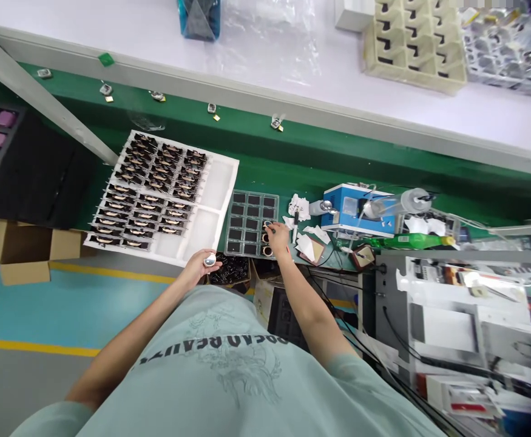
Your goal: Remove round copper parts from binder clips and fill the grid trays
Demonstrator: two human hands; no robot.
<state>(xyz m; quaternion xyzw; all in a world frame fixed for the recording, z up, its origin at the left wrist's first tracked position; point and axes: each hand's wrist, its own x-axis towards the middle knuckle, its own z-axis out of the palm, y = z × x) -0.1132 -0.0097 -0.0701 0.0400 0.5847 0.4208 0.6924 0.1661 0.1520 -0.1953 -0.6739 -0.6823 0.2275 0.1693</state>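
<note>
My left hand (199, 265) is closed on a small round shiny piece (210, 260), near the front corner of a white foam tray (215, 182). That tray holds rows of black and gold parts (122, 197). To the right lies a grey compartment tray (242, 210) with dark squares in its cells. Over its right column is my right hand (277, 237), fingers pinched at a small round piece (267, 224). Two more round gold-rimmed pieces (267, 250) show in cells just below those fingers.
White crumpled tissues (305, 246) and a pen (295, 224) lie right of the compartment tray. Beyond them stands a blue machine (360, 209) with a syringe. A box of black parts (231, 269) sits below the bench edge. A white shelf (265, 67) spans the back.
</note>
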